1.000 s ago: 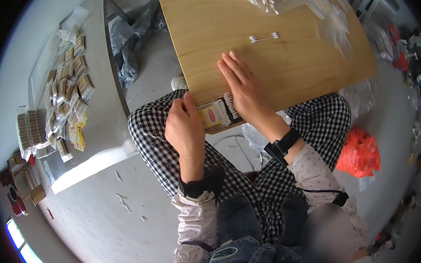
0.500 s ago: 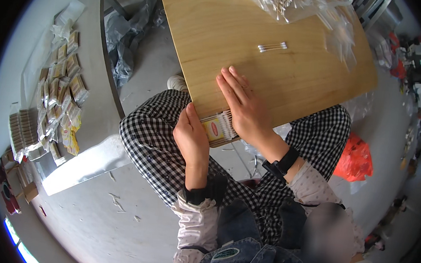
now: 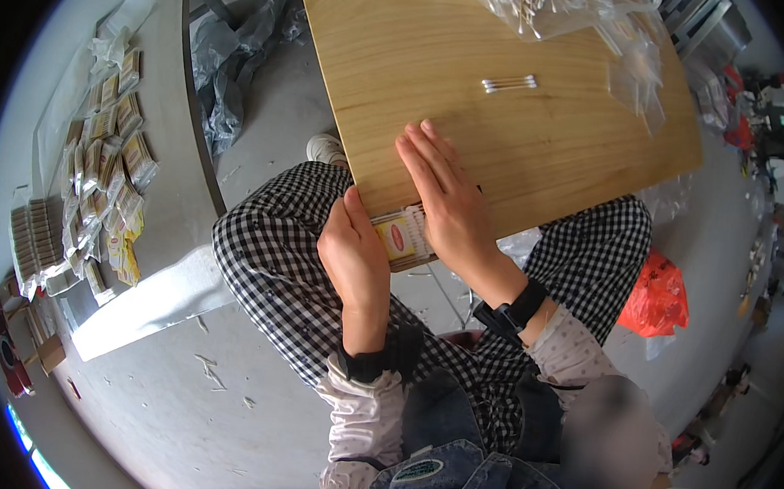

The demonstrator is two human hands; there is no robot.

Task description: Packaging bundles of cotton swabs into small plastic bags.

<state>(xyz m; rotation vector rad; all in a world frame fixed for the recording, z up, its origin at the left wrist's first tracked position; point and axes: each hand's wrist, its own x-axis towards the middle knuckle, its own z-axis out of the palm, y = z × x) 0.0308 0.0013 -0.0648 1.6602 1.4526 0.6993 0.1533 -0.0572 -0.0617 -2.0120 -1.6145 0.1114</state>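
At the near left corner of the wooden tabletop (image 3: 545, 137) is a packet of cotton swabs (image 3: 399, 236), with a yellow label and the swabs lined up side by side. My left hand (image 3: 354, 242) grips the packet's left end, its thumb pointing up along the side. Laid flat at the packet's right end, my right hand (image 3: 449, 208) has its fingers stretched out over the wood and covers part of the packet. A few loose cotton swabs (image 3: 510, 84) lie together farther up the tabletop.
A clear bag of loose cotton swabs (image 3: 540, 5) sits at the far edge, with empty clear plastic (image 3: 637, 89) beside it. On the left table (image 3: 177, 139) are piled many swab packets (image 3: 97, 169). A red plastic bag (image 3: 657, 295) stands right of my knee.
My right hand has shifted slightly left with its fingers still flat. My left hand keeps its grip on the packet, and the whole view has moved a little.
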